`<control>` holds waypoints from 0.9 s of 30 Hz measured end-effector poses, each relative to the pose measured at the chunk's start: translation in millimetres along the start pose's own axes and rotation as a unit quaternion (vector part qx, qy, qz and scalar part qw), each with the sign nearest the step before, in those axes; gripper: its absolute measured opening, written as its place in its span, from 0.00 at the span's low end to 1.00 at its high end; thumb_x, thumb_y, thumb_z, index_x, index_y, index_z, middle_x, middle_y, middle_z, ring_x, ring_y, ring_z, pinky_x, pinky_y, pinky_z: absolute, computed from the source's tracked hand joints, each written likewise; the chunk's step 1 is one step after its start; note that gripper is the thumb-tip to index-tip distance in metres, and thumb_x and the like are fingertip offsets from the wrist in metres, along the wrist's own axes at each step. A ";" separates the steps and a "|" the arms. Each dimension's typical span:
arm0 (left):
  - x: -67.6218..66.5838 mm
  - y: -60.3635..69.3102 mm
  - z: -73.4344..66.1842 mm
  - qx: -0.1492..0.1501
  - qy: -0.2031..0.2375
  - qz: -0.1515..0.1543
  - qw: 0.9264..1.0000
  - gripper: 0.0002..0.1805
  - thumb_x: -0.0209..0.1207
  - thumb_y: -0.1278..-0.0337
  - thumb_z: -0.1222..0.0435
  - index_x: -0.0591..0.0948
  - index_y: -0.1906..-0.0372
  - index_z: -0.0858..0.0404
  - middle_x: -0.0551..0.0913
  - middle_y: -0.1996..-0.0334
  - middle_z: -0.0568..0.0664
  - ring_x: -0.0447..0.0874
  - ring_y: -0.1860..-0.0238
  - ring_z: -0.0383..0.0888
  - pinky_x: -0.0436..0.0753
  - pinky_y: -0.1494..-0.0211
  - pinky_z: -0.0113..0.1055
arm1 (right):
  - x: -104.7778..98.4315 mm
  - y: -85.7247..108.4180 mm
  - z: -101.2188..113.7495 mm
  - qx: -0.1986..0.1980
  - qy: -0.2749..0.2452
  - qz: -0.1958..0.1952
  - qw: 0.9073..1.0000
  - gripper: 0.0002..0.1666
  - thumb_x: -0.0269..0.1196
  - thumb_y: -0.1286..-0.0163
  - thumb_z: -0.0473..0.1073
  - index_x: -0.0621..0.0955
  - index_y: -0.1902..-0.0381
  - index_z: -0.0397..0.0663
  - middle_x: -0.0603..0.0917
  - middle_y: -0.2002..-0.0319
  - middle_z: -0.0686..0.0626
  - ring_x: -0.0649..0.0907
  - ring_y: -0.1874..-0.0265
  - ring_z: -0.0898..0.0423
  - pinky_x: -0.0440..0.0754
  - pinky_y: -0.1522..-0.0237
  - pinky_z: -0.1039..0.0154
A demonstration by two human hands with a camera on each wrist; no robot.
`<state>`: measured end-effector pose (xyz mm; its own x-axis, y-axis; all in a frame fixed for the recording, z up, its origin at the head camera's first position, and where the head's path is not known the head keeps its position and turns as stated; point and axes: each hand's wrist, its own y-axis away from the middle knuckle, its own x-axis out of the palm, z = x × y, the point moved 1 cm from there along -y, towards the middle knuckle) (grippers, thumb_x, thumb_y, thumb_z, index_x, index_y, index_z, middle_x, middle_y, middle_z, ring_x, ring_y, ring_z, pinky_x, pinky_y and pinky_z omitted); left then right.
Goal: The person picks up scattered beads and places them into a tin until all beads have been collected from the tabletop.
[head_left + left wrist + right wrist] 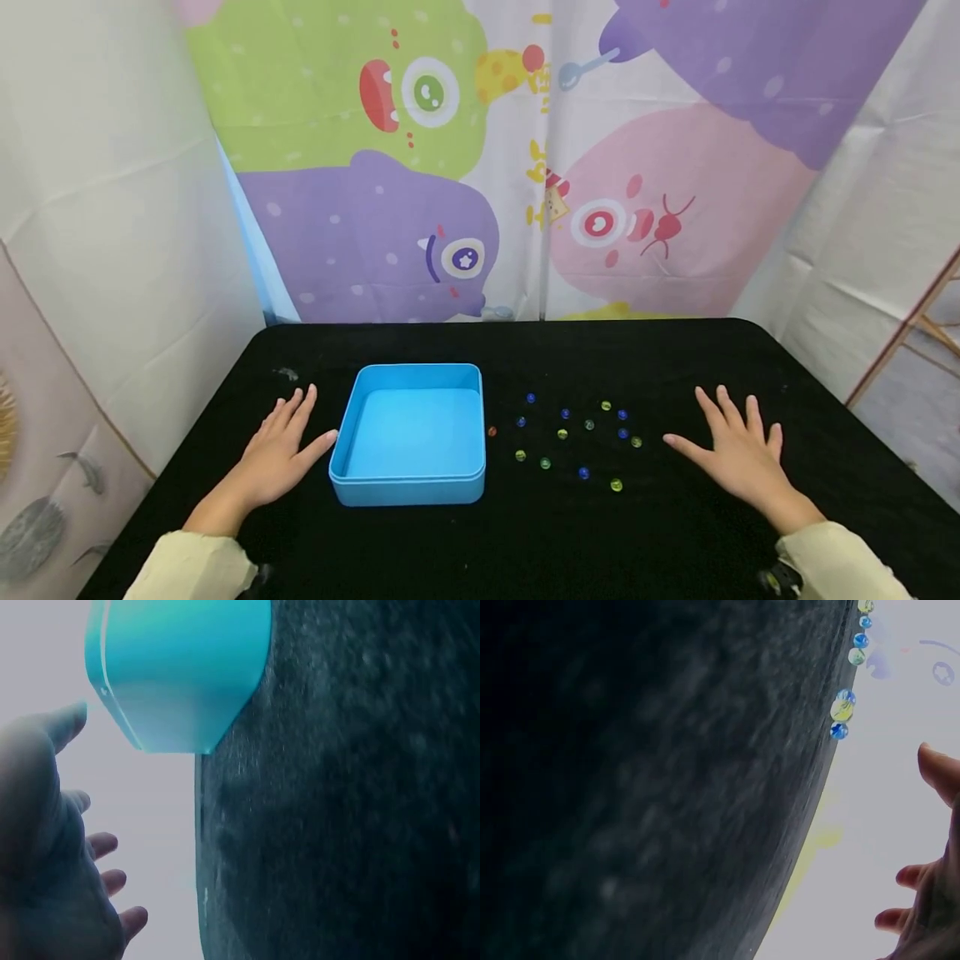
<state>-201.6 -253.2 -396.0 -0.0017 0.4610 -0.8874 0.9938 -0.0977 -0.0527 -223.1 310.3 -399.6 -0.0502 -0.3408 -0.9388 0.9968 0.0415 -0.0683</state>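
A blue rectangular tray (408,492) with low walls lies on the black table, nothing visible inside it. To its right several glass marbles are scattered: blue ones such as this marble (583,473), yellow-green ones like this marble (617,485), and one orange-brown marble (492,432) close to the tray's right wall. My left hand (273,457) is left of the tray, fingers spread, thumb tip near the tray's wall; whether it touches cannot be told. My right hand (742,457) is spread to the right of the marbles, apart from them, holding nothing. The left wrist view shows the tray (176,675) beyond the thumb.
The black-covered table (525,550) reaches back to a cartoon-printed curtain (517,250). White cloth (127,208) hangs at the left side, and more cloth (847,275) at the right. A small pale mark (286,372) shows near the table's back left.
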 end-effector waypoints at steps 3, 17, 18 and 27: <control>1.1 -2.0 -2.1 -0.001 0.027 0.009 1.000 0.46 0.45 0.37 0.42 0.41 0.27 0.64 0.40 0.30 0.70 0.34 0.33 0.71 0.40 0.41 0.73 | 0.5 -1.2 3.1 0.003 -0.013 0.006 1.000 0.59 0.53 0.42 0.74 0.44 0.26 0.47 0.38 0.30 0.30 0.29 0.37 0.27 0.26 0.49 0.24; 5.2 -9.4 -8.2 -0.001 0.125 0.049 0.991 0.48 0.51 0.38 0.46 0.36 0.27 0.60 0.35 0.30 0.69 0.34 0.33 0.72 0.44 0.42 0.73 | 10.0 -11.7 18.7 -0.009 -0.092 0.034 0.995 0.61 0.63 0.44 0.65 0.49 0.31 0.29 0.41 0.34 0.22 0.39 0.38 0.22 0.39 0.45 0.24; 5.9 -10.1 -7.6 -0.001 0.128 0.050 0.991 0.48 0.51 0.39 0.46 0.36 0.27 0.60 0.35 0.30 0.69 0.35 0.33 0.72 0.45 0.42 0.73 | 11.1 -13.2 19.1 -0.012 -0.098 0.037 0.994 0.61 0.64 0.45 0.64 0.50 0.31 0.28 0.41 0.34 0.21 0.40 0.38 0.22 0.39 0.44 0.25; 7.9 -15.3 -7.8 0.012 0.182 0.059 0.981 0.48 0.54 0.39 0.51 0.38 0.27 0.63 0.39 0.30 0.70 0.41 0.33 0.71 0.53 0.38 0.66 | 17.8 -21.3 24.7 -0.002 -0.137 0.074 0.988 0.59 0.67 0.46 0.58 0.52 0.35 0.21 0.47 0.37 0.18 0.48 0.39 0.23 0.43 0.40 0.30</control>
<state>-216.0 -241.2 -398.7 0.1579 0.7293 -0.6657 0.9817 -0.1888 0.0259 -243.7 280.2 -406.5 0.1153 -0.5720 -0.8121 0.9917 0.1136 0.0608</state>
